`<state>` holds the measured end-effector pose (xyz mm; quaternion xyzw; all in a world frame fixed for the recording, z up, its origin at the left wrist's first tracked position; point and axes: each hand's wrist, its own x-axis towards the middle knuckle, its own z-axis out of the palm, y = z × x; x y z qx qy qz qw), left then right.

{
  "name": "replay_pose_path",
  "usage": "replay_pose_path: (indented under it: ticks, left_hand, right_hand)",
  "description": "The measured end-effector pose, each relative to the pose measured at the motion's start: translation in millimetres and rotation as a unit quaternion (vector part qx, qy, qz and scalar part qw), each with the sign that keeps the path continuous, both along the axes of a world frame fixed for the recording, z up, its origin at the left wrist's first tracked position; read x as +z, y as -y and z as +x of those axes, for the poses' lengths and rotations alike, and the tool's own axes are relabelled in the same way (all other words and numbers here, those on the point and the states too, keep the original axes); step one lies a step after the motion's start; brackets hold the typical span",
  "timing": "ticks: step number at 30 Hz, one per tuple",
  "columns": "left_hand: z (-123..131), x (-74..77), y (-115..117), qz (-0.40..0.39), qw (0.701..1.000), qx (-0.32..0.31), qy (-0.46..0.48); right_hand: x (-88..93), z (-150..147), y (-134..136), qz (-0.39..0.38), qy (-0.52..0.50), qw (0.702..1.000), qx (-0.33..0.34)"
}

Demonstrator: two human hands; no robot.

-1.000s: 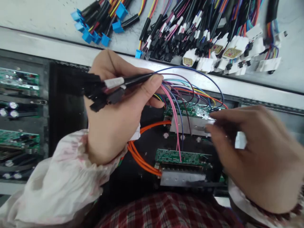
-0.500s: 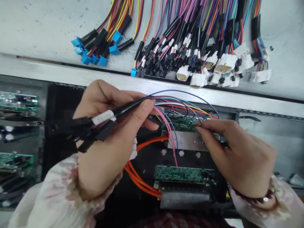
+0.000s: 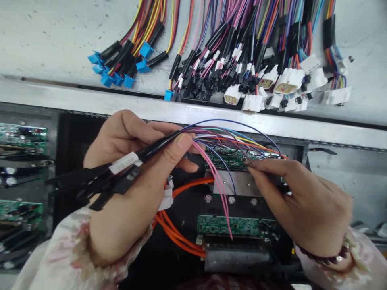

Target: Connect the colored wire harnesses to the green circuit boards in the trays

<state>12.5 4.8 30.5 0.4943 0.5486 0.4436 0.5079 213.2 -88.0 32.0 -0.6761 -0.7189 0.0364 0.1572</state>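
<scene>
My left hand (image 3: 145, 161) is closed on a wiring harness (image 3: 157, 147), thumb pressed on its black sleeve. A white printed label (image 3: 125, 162) and black connectors (image 3: 99, 177) hang off its near end, over my wrist. Coloured wires fan out rightwards from the grip; pink wires (image 3: 222, 187) and a blue one droop free. My right hand (image 3: 302, 197) pinches a dark purplish wire of the harness between thumb and forefinger. Below the wires is a green circuit board (image 3: 225, 161) with a metal plate (image 3: 231, 183). The fingertips hide the wire's end.
A second circuit board (image 3: 226, 225) lies nearer me, beside thick orange cables (image 3: 181, 237). More boards (image 3: 21, 213) stand at left. Beyond a metal rail (image 3: 90, 102) lie harnesses with blue connectors (image 3: 105, 76), black ones and white connectors (image 3: 288, 81).
My left hand and the harness have shifted slightly left and down. The pink wires hang lower. My right hand keeps its pinch almost in place.
</scene>
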Motion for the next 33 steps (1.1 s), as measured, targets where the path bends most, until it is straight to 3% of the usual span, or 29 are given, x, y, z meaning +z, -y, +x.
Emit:
replay_pose_path:
  ticks: [9, 15, 22, 28, 33]
  left_hand:
    - [1, 4.6, 2, 0.002, 1.0, 0.011, 0.009]
    - [3, -4.7, 2, -0.017, 0.997, 0.0, 0.069]
    - [9, -11.3, 4, -0.058, 0.981, -0.022, 0.184]
    - [10, -13.6, 1, -0.097, 0.966, -0.047, 0.234]
    - [12, -15.9, 0, -0.096, 0.967, -0.027, 0.235]
  right_hand:
    - [-3.9, 1, 3, -0.018, 0.019, 1.0, 0.0]
    - [10.4, -12, 0, -0.017, 0.0, 1.0, -0.021]
    - [3.2, -31, -24, 0.031, -0.041, 0.996, 0.069]
    - [1.1, -21, -27, 0.064, -0.053, 0.994, 0.066]
    - [13.8, -1, -6, 0.015, -0.012, 0.999, 0.034]
